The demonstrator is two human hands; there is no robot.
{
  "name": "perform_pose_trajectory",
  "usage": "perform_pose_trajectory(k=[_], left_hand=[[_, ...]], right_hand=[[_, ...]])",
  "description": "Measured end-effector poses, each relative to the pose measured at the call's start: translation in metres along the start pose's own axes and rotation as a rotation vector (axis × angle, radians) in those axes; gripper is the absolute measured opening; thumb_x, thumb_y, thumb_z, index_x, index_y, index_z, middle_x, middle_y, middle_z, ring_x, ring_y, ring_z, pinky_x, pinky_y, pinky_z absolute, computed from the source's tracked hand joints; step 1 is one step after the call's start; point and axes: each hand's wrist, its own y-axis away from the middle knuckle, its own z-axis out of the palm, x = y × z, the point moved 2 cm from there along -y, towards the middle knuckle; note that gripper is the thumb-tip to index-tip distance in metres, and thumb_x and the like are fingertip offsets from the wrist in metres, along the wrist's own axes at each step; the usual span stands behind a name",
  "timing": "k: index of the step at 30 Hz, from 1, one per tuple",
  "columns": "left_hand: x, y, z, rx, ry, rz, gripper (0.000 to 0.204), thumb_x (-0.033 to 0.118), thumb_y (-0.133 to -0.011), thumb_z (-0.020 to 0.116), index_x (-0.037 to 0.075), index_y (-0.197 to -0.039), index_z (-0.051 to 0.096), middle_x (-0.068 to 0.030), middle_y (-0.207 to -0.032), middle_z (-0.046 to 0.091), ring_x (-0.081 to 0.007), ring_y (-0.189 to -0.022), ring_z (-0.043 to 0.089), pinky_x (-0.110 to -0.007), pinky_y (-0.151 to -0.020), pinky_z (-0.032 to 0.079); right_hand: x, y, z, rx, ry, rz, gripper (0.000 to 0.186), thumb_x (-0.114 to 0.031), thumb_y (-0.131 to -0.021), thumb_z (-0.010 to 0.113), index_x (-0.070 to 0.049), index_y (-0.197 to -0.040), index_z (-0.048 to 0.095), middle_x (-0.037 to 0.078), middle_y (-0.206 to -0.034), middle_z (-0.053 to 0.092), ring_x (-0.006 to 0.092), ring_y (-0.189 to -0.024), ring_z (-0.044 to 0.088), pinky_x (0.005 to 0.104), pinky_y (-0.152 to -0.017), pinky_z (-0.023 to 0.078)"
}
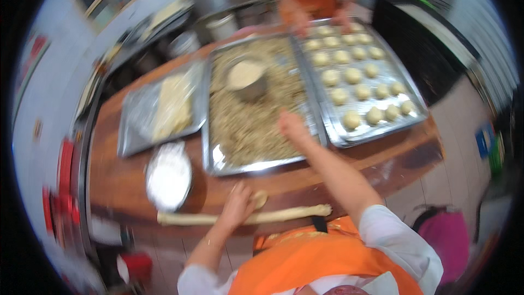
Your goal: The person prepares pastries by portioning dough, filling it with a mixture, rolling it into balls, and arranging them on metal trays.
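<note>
Dough rope (289,214) lies before bowl (184,199) and middle tray (206,145).

Three trays (262,166), one dough rope (289,213)

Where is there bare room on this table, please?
Right of the right forearm, between dough-ball tray and table edge; also left of the powder bowl. Crowded: the three trays, side by side, and around the left hand by the dough rope.
</note>
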Motion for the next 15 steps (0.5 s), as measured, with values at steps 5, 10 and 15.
perform_pose_trajectory(k=[5, 10, 15], left_hand=[[-0.028, 0.02, 0.001, 0.325, 0.832, -0.319, 0.019, 0.01, -0.094, 0.058, 0.003, -0.111, 0.051, -0.0077, -0.1, 0.06, -0.0149, -0.09, 0.058, -0.03, -0.079, 0.049], [-0.044, 0.038, -0.08, 0.646, 1.126, -0.494, 0.023, 0.007, -0.095, 0.061, 0.0, -0.116, 0.057, -0.0062, -0.102, 0.067, -0.0106, -0.086, 0.065, -0.026, -0.075, 0.054], [-0.092, 0.046, -0.139, 0.805, 0.541, -0.617, 0.02, 0.011, -0.091, 0.069, -0.004, -0.104, 0.068, -0.0062, -0.092, 0.07, -0.0108, -0.082, 0.066, -0.025, -0.07, 0.054]], right_hand=[[-0.045, 0.037, -0.032, -0.244, -0.275, 0.292, 0.037, -0.047, -0.105, 0.047, -0.014, -0.097, 0.061, 0.0, -0.082, 0.06, 0.01, -0.073, 0.056, 0.0276, -0.067, 0.044], [-0.037, 0.028, -0.032, -0.188, -0.644, 0.291, 0.035, -0.038, -0.104, 0.053, -0.012, -0.127, 0.057, 0.01, -0.118, 0.062, 0.0163, -0.097, 0.061, 0.0323, -0.078, 0.05], [-0.075, 0.034, -0.015, -0.169, -1.023, 0.482, 0.031, -0.041, -0.104, 0.051, -0.012, -0.113, 0.059, 0.007, -0.101, 0.062, 0.0122, -0.071, 0.056, 0.0242, -0.054, 0.043]])
